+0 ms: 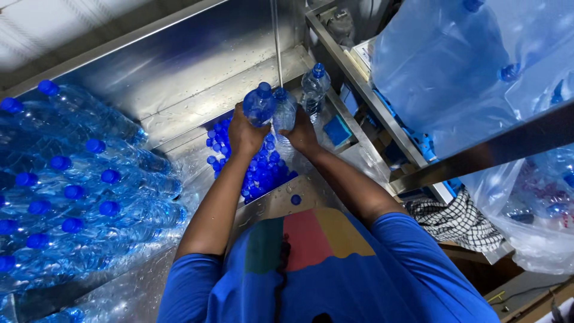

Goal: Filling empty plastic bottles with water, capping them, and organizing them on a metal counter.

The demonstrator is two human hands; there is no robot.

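Gripping one clear bottle each, left hand [244, 135] capped bottle [259, 105], right hand [301, 135] uncapped bottle [284, 115].

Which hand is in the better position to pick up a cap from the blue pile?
Probably the left hand. It holds a capped bottle directly above the caps. The right hand steadies a bottle under the thin water stream, so it looks occupied.

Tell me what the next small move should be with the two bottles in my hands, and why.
Probably keep the right hand's bottle steady under the thin water stream, since its mouth sits right below it. The left hand holds a capped bottle that looks ready to set aside, with loose blue caps below.
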